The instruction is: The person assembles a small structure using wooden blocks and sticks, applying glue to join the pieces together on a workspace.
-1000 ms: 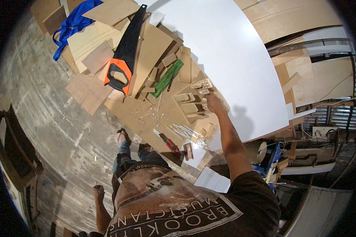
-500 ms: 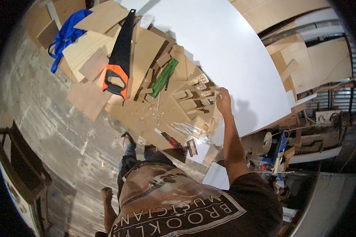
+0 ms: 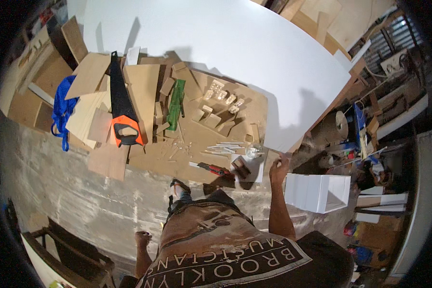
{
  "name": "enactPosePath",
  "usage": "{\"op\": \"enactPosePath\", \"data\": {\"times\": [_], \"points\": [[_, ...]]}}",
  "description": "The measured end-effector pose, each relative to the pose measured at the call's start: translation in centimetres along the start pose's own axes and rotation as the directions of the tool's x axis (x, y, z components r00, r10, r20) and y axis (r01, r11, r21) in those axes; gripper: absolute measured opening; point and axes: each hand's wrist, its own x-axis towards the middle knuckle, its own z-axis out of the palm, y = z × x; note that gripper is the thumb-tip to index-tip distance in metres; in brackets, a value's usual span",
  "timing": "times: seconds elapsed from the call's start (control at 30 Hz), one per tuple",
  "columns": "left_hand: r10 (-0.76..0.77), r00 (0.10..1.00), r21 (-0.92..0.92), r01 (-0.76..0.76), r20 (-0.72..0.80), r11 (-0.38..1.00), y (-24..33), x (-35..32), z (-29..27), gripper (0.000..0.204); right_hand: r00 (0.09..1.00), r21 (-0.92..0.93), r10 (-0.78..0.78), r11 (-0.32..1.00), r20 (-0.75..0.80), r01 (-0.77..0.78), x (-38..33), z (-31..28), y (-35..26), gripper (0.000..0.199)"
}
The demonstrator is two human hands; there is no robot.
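My right hand (image 3: 279,169) is over the right front corner of the work table, fingers bent and apart; I see nothing held. Just left of it are a round clear container (image 3: 253,151), several thin white sticks (image 3: 224,148) and a small brown wooden piece (image 3: 240,166). Beside those lies a red and black utility knife (image 3: 211,168). Farther back stand several small wooden blocks (image 3: 213,120), and a group of blocks with pale dotted faces (image 3: 222,95). My left hand (image 3: 143,238) hangs low at my side, away from the table, its fingers curled in.
An orange-handled handsaw (image 3: 122,103) rests on thin wood sheets (image 3: 141,91) at the left, near a blue cloth (image 3: 62,108). A green strip (image 3: 176,105) lies among wood offcuts. Behind spreads a large white panel (image 3: 216,38). A white box (image 3: 318,192) stands at the right.
My right hand has drawn back from the small blocks toward me, to the table's front corner. The view has turned, bringing the white box into fuller sight. My left hand stays low.
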Motion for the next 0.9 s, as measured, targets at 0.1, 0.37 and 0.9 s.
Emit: {"op": "enactPosePath", "data": {"times": [0.1,0.37,0.9], "points": [[0.217,0.975,0.269,-0.223,0.053,0.937,2.9,2.1,-1.9,0.017,0.995,-0.103,0.103,0.989,0.006,-0.102,-5.3,-1.6,2.8,0.034],[0.13,0.99,0.139,-0.136,0.052,0.981,9.5,3.4,8.1,0.028,0.826,-0.442,0.293,0.895,0.482,-0.06,-26.9,-5.9,21.8,0.027],[0.381,0.908,0.735,-0.136,-0.176,0.665,0.9,-8.7,21.2,0.028,0.622,-0.189,0.329,0.941,0.71,-0.281,-27.2,-10.1,37.4,0.031]]}}
